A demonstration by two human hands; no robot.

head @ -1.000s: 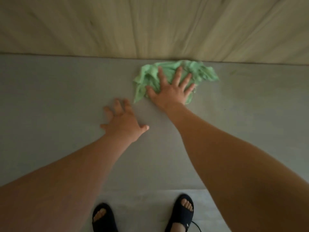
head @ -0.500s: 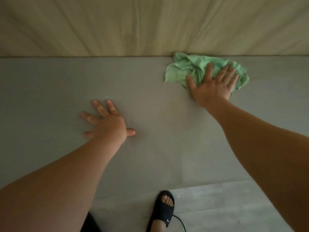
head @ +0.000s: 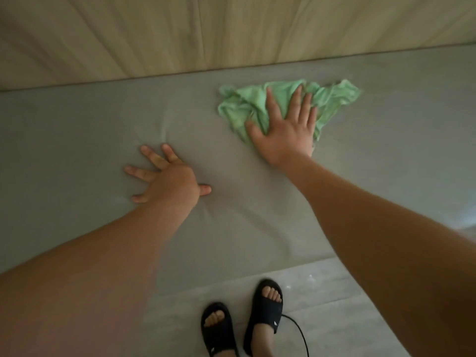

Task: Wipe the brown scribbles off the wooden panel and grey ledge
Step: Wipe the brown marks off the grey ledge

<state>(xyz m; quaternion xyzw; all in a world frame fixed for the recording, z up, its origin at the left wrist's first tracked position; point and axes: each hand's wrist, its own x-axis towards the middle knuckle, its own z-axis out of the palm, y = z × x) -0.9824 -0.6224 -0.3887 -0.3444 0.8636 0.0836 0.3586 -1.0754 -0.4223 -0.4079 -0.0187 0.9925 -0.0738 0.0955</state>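
On the flat grey ledge (head: 77, 140), right hand (head: 286, 132) presses the crumpled light-green cloth (head: 332, 99) flat, fingers straight, near the pale wooden panel (head: 180, 34). Left hand (head: 167, 176) lies splayed on bare ledge, holding nothing. No scribbles discernible.

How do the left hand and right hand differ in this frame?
The right hand presses flat on a crumpled green cloth; the left hand rests on the bare grey ledge. The left hand's fingers splay wide; the right hand's lie closer together. The right hand reaches nearer the wooden panel than the left hand. Both are open, palm down.
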